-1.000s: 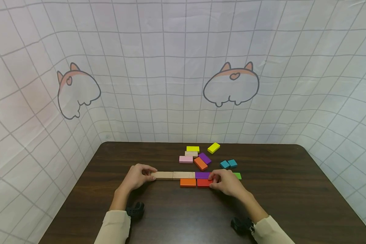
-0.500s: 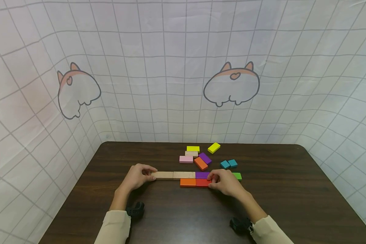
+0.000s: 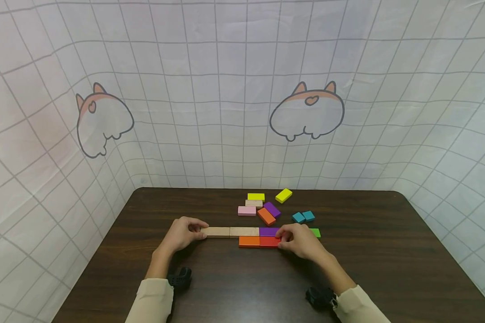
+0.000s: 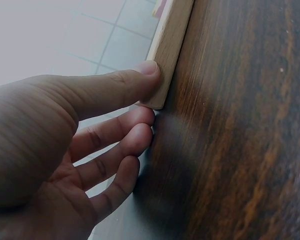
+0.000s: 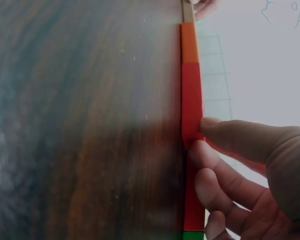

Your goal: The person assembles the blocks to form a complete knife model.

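In the head view my left hand (image 3: 181, 235) pinches the left end of a plain wooden block (image 3: 218, 232). The left wrist view shows the thumb along that block's front side. A second plain block (image 3: 244, 232) and a purple block (image 3: 268, 232) continue the row to the right. In front of it lie an orange block (image 3: 249, 242) and a red block (image 3: 268, 242), end to end. My right hand (image 3: 301, 241) holds the red block's right end. Beyond it, another red block (image 5: 194, 195) and a green block (image 3: 315, 233) appear, partly hidden by the hand.
Behind the row lie a pink block (image 3: 246, 211), a plain block (image 3: 253, 203), two yellow blocks (image 3: 284, 195), a tilted orange block (image 3: 266, 216), a purple block (image 3: 272, 209) and two small teal blocks (image 3: 298, 217). The dark wooden table (image 3: 234, 282) meets a checked curtain (image 3: 186, 175) at the back.
The red block in front has slid slightly left with my right hand, and the small gap to the orange block has closed. My left hand stays in place.
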`<state>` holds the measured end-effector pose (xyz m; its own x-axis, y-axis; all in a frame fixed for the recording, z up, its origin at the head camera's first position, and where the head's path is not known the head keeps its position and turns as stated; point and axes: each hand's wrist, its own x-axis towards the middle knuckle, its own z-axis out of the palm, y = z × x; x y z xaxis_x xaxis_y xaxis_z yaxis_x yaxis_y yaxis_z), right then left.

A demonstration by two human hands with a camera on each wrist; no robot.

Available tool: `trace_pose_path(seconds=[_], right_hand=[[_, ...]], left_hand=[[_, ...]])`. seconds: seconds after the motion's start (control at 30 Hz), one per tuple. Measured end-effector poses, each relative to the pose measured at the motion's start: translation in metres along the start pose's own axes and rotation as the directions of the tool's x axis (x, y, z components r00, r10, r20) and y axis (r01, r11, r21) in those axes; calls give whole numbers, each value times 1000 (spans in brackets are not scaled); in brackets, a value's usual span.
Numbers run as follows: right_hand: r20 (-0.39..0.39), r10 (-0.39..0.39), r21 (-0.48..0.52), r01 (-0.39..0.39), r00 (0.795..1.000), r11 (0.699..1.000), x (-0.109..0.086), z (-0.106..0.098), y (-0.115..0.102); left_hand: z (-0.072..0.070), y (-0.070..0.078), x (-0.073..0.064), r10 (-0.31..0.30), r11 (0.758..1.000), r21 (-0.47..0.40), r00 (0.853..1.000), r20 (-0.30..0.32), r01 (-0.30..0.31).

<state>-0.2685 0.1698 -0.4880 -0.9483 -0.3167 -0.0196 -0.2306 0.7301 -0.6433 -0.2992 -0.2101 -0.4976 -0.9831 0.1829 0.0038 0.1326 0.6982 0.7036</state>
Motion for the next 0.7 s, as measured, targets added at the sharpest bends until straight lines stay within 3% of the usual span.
trace_pose_path(seconds=[0.47,0.7], right_hand=[[52,-146,84,141,988,986,8,-24,10],[3,-66,96,66,998,993,33,-35,13]], left_hand=[[-1,2,0,-10,1000,-15,1000,16,10],[-1,1,0,-8,1000,-9,1000,12,8]])
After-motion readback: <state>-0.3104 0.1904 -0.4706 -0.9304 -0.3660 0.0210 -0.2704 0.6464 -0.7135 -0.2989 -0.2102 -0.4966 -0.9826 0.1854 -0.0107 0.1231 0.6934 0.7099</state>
